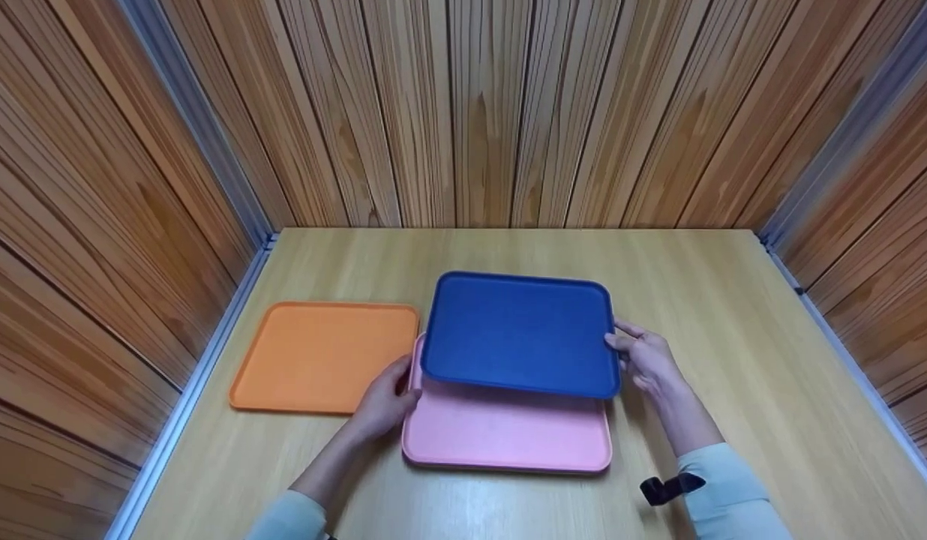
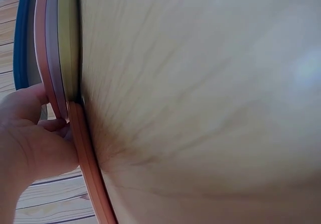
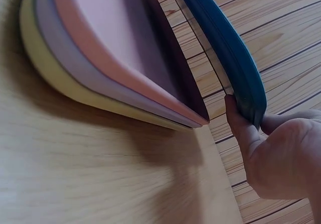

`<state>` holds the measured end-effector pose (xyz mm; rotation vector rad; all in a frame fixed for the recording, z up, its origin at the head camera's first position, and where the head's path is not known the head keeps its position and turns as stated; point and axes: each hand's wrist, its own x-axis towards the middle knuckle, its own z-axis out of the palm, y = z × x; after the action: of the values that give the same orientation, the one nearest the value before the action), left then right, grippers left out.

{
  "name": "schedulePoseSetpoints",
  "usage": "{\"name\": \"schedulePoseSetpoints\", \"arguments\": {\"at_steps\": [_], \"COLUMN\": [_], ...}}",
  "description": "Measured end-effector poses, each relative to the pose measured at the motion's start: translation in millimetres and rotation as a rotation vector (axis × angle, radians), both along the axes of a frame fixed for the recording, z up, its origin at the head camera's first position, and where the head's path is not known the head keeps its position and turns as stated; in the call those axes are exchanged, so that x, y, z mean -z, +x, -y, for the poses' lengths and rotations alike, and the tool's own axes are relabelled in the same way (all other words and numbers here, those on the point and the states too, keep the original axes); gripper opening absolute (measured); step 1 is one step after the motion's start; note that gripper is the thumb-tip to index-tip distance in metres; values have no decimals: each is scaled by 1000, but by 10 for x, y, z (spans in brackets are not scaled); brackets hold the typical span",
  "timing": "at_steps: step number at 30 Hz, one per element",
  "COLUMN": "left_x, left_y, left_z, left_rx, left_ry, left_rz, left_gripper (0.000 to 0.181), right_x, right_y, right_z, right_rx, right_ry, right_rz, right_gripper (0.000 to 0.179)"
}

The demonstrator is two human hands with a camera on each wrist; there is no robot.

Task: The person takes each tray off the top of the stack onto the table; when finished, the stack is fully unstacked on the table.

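My right hand grips the right edge of a dark blue tray, thumb on top. That tray is held up above a pink tray, covering its far part. In the right wrist view a gap shows between the blue tray and the pink one. Beneath the pink tray are stacked a lilac tray and a yellow tray. My left hand pinches the stack's left edge at the pink tray, with fingertips by the lilac tray and partly hidden.
An orange tray lies flat on the wooden table, just left of the stack, near my left hand. Wood-plank walls with metal corner rails enclose the table at the back and both sides.
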<state>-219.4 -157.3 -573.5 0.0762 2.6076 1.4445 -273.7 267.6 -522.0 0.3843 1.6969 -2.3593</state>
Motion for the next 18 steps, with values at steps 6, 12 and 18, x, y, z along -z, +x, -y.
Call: {"name": "schedulePoseSetpoints", "arguments": {"at_steps": [6, 12, 18], "left_x": [4, 10, 13], "left_y": [2, -8, -20], "left_z": [-2, -9, 0], "left_rx": [6, 9, 11], "left_ry": [5, -9, -21], "left_rz": [0, 8, 16], "left_gripper": [64, 65, 66], "right_x": [-30, -43, -21], "right_y": [-134, -297, -460], "right_z": [-2, 16, 52], "right_rx": [19, 26, 19], "right_ry": [-48, -70, -82], "right_rz": [17, 23, 40], "right_gripper": [66, 64, 64]}}
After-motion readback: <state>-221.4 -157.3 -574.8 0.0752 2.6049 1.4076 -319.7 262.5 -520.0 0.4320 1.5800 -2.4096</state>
